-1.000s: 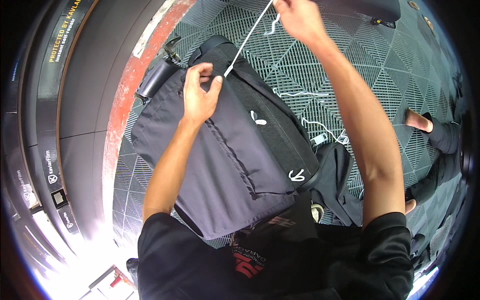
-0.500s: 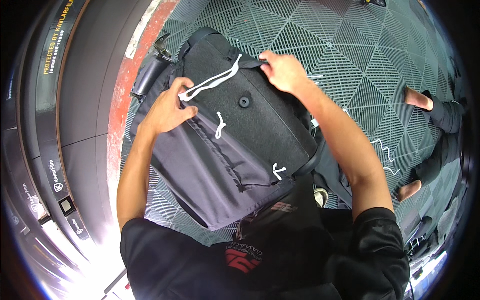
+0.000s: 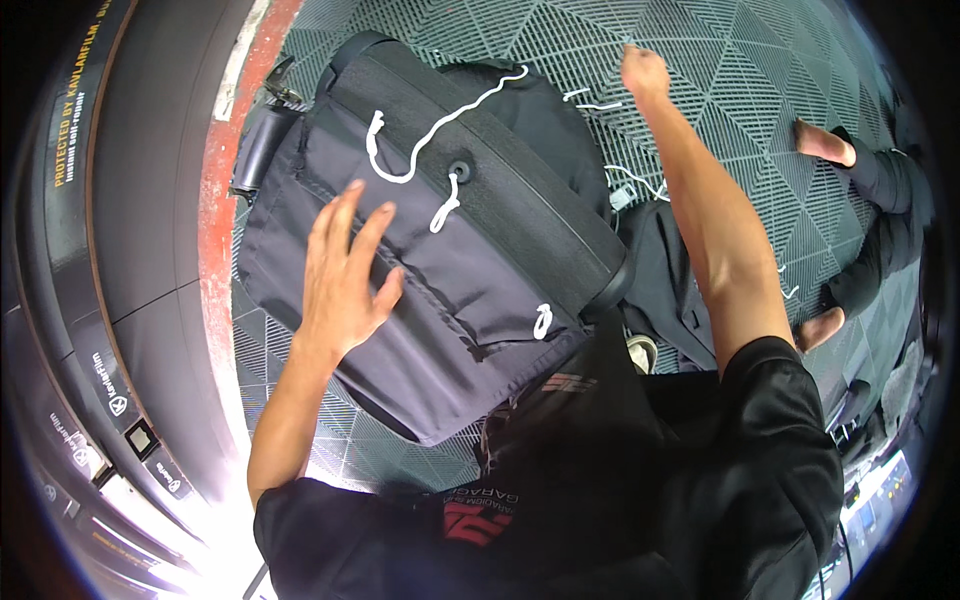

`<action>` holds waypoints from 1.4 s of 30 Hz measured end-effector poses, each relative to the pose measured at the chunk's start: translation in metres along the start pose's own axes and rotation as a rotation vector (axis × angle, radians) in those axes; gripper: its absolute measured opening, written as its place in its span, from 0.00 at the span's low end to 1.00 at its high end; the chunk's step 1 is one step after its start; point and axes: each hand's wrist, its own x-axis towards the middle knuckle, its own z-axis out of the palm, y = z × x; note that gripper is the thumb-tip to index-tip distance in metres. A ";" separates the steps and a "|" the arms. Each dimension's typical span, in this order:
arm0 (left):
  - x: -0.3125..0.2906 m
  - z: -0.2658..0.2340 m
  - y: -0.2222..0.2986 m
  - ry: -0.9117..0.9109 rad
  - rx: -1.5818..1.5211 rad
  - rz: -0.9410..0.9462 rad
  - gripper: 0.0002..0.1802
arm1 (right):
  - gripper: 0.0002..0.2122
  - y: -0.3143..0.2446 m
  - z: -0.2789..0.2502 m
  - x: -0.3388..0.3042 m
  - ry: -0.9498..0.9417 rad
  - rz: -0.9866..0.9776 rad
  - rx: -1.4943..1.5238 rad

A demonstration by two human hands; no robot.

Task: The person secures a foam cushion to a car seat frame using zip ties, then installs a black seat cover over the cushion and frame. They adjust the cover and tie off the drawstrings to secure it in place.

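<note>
A padded panel, like a car seat back with black carpet on its rear face, lies on the floor before me. A dark grey fabric cover drapes over much of it. White cords hang from the cover: a long cord, a looped cord by a round black knob, and a short loop. My left hand is open over the cover, fingers spread. Out past the panel's far right side, my right hand is closed; whatever its fingers may hold is hidden.
A metal hinge bracket and a dark cylinder sit at the panel's far left. Dark cloth and white cords lie on the grated floor to the right. Another person's bare foot is at the far right.
My right hand has let go of the cover's edge and swung away to the far right. The left hand has released the cord and opened. The cover now spreads further over the carpet.
</note>
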 end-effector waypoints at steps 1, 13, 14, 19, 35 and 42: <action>0.007 0.001 0.007 -0.028 0.015 0.018 0.43 | 0.23 -0.013 0.004 -0.022 0.017 -0.145 -0.035; -0.027 0.018 0.005 -0.147 -0.098 0.266 0.14 | 0.31 -0.044 -0.041 -0.299 -0.278 -1.113 -0.312; -0.030 0.015 0.009 -0.130 -0.079 0.244 0.14 | 0.27 -0.047 -0.033 -0.315 -0.250 -1.221 -0.335; -0.031 0.021 0.015 -0.025 -0.158 0.258 0.13 | 0.23 -0.064 0.025 -0.367 -0.603 -1.351 -0.418; -0.004 0.025 0.013 -0.168 -0.092 0.192 0.12 | 0.39 -0.052 -0.015 -0.269 -0.567 -0.832 -0.046; 0.083 0.049 -0.011 -0.169 -0.046 0.183 0.18 | 0.53 -0.034 0.023 -0.185 -1.337 0.068 0.454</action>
